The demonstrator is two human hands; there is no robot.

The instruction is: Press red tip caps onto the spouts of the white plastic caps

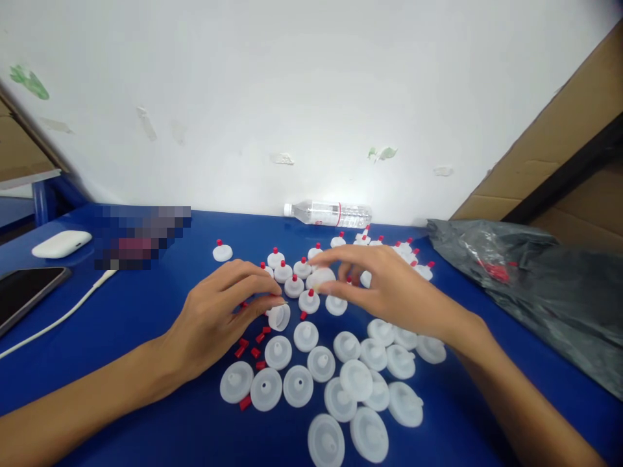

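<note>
My left hand (228, 314) is closed, its thumb and fingers pinching a white plastic nozzle lid (280, 318) tilted on its side. Between the thumb and forefinger of my right hand (377, 279) is another white round lid (320, 279), slightly blurred. Whether a red tip sits on either held lid is hidden. Behind and between the hands stand several white lids with red tips on their nozzles (294, 286). Loose red tips (256, 353) lie below my left hand. Several lids without red tips (356, 380) are spread in front, some overlapping.
A clear plastic bottle (331, 213) lies against the white wall (311, 97). At the left are a white earbud case (62, 244), a phone (26, 295) and a white cable (63, 318). A dark grey plastic bag (545, 305) and cardboard (549, 130) border the blue table's right side.
</note>
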